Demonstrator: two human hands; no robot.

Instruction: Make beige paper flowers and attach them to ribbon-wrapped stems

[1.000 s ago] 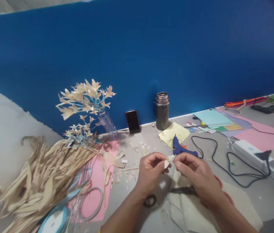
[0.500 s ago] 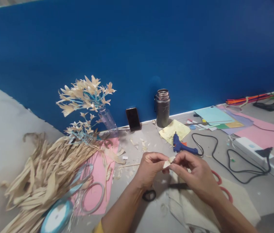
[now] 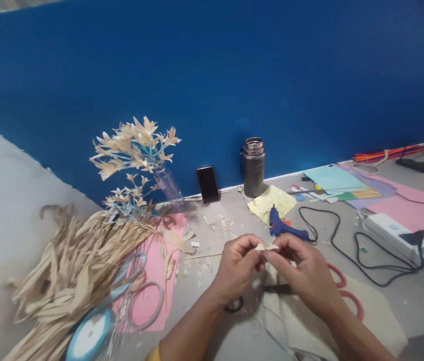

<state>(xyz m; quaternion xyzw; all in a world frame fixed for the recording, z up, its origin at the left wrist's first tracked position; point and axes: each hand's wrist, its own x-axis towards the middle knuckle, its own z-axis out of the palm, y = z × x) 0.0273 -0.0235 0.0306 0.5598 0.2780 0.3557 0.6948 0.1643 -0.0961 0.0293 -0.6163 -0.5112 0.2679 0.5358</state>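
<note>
Both hands meet above the table, pinching one small cream husk piece [image 3: 266, 247] with petal-like tips between them. My left hand [image 3: 239, 260] is closed, thumb and fingers at the piece's left side. From the right, my right hand [image 3: 300, 263] grips it with thumb and forefinger. Under and beside the right hand lie red-handled scissors [image 3: 353, 303] on a pale cloth-like sheet [image 3: 377, 311]. A black ring-shaped handle [image 3: 234, 305] shows partly beneath the left wrist. Just beyond the hands rests a blue glue gun [image 3: 285, 226].
Dried husks [image 3: 69, 271], a blue tape roll [image 3: 91, 333] and pink paper [image 3: 152, 311] fill the left. Husk flowers [image 3: 137, 145] lean in a clear vase [image 3: 169, 188]. A phone [image 3: 207, 184], a flask [image 3: 253, 168], a power strip [image 3: 388, 228] and cables stand farther back and right.
The husk piece has turned between my fingers, its tips now pointing sideways rather than downward. My left hand has shifted slightly right, closer to the right hand. The view has moved a little.
</note>
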